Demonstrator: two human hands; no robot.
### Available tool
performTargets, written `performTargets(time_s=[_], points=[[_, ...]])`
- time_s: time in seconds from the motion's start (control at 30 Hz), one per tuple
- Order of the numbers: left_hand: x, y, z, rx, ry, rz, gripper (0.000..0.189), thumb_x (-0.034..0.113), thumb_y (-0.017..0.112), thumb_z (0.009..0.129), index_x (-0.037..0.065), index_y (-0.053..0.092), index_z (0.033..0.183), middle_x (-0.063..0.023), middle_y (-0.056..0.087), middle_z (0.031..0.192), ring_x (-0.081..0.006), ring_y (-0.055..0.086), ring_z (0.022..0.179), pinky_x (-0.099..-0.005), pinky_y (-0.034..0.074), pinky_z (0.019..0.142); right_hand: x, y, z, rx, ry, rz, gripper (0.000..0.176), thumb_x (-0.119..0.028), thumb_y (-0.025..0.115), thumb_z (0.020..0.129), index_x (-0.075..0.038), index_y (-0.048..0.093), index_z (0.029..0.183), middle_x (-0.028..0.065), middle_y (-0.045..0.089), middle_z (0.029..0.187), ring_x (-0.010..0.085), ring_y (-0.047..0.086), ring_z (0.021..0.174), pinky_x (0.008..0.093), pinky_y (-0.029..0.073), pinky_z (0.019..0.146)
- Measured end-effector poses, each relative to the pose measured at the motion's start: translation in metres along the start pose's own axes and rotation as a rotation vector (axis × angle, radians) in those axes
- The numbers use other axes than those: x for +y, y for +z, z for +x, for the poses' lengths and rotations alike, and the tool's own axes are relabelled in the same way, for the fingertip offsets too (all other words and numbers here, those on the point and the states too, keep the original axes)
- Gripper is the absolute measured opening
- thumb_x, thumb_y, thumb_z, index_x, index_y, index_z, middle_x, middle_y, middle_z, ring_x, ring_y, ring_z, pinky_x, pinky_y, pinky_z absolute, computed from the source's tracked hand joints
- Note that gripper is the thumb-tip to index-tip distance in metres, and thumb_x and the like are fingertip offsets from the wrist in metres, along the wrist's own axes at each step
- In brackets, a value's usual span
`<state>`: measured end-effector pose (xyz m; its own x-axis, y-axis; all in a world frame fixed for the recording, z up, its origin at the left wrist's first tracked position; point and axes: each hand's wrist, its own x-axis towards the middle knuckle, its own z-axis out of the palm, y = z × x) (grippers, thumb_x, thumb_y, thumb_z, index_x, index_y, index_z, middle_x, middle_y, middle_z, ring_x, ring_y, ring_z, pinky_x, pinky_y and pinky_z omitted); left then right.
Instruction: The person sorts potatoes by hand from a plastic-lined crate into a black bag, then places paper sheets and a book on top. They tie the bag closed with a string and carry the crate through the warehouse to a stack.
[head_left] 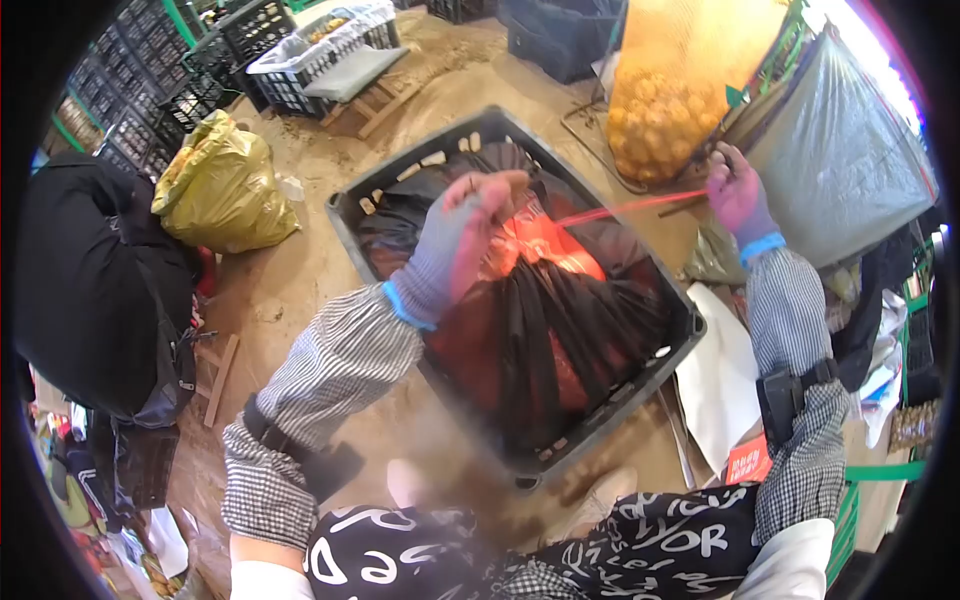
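Observation:
A black plastic crate (352, 235) stands on the floor in front of me, lined with a dark bag (560, 350) that is gathered at its middle. On the gather lies a bright red-orange piece (548, 243). My left hand (463, 235), in a purple-grey glove, is closed at the bag's gathered neck; what its fingers hold is hard to make out. A thin red string (645, 203) runs from the bag's neck to the right. My right hand (737, 190), gloved too, is raised beyond the crate's right edge, its fingers pinched on the string's end.
A yellow bag (230, 190) and a dark-clothed shape (95, 280) are at left. Behind the crate are a white-lined basket (325, 50), a blue tub (565, 40) and an orange net sack (660, 110). A grey sack (840, 150) stands at right.

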<state>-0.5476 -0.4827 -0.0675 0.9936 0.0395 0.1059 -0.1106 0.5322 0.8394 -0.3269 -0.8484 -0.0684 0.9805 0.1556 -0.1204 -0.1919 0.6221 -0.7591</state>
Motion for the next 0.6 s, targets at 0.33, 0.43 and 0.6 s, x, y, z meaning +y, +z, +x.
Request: performTargets(time_s=[0.33, 0.43, 0.6], points=[[-0.043, -0.057, 0.002, -0.208, 0.029, 1.154, 0.039, 0.038, 0.063, 0.092, 0.008, 0.048, 0.072, -0.0010, 0.050, 0.062, -0.0158, 0.051, 0.054, -0.0311, 0.041, 0.052, -0.013, -0.118, 0.011, 0.182, -0.434, -1.201, 0.017, -0.017, 0.051, 0.096, -0.007, 0.060, 0.107, -0.0001, 0.056, 0.078, 0.0062, 0.045, 0.058, 0.0192, 0.040, 0.052], [-0.047, -0.023, 0.003, -0.270, -0.081, 1.681, 0.044, 0.044, 0.066, 0.088, 0.004, 0.051, 0.075, -0.0109, 0.055, 0.068, -0.0289, 0.056, 0.066, -0.0385, 0.043, 0.061, -0.035, -0.085, 0.013, -0.212, -0.374, -0.921, 0.018, -0.016, 0.049, 0.096, -0.008, 0.061, 0.107, 0.0009, 0.060, 0.082, 0.0070, 0.050, 0.065, 0.0183, 0.042, 0.057], [-0.044, -0.031, 0.011, -0.349, -0.172, 1.609, 0.041, 0.042, 0.066, 0.088, 0.003, 0.056, 0.087, -0.0134, 0.058, 0.077, -0.0265, 0.059, 0.073, -0.0382, 0.046, 0.068, -0.039, -0.075, 0.029, -0.055, -0.158, -0.543, 0.036, -0.029, 0.049, 0.098, -0.007, 0.055, 0.127, 0.0028, 0.061, 0.104, 0.0120, 0.058, 0.081, 0.0258, 0.050, 0.071]])
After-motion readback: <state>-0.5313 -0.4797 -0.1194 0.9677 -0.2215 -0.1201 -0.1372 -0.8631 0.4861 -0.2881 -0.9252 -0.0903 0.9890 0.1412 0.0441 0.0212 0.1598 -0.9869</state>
